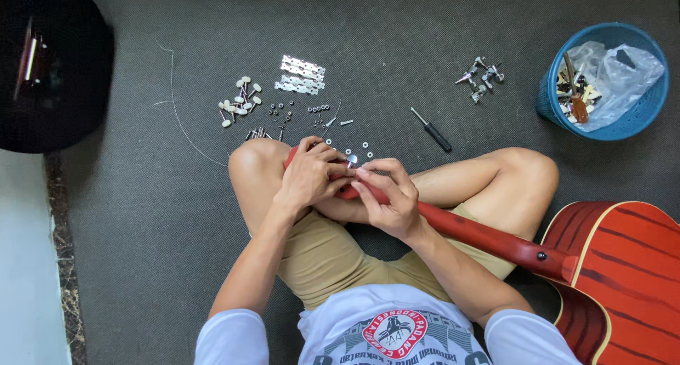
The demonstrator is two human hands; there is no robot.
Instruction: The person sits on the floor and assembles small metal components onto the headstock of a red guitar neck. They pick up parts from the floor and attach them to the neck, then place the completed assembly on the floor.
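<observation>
A red acoustic guitar (623, 266) lies across my crossed legs, its neck (489, 239) running up-left to the headstock on my left knee. My left hand (309, 174) is wrapped over the headstock and hides most of it. My right hand (388, 195) rests on the neck just beside it, its fingertips pinching a small silver part (352, 159) at the headstock. Which part it is cannot be made out.
On the grey carpet ahead lie silver tuner plates (302, 75), white-knobbed tuner pegs (241, 101), small screws and washers (317, 109), a cluster of metal tuners (482, 77), a black screwdriver (432, 130) and a thin wire (172, 89). A blue basket (603, 80) stands far right, a dark case (49, 60) far left.
</observation>
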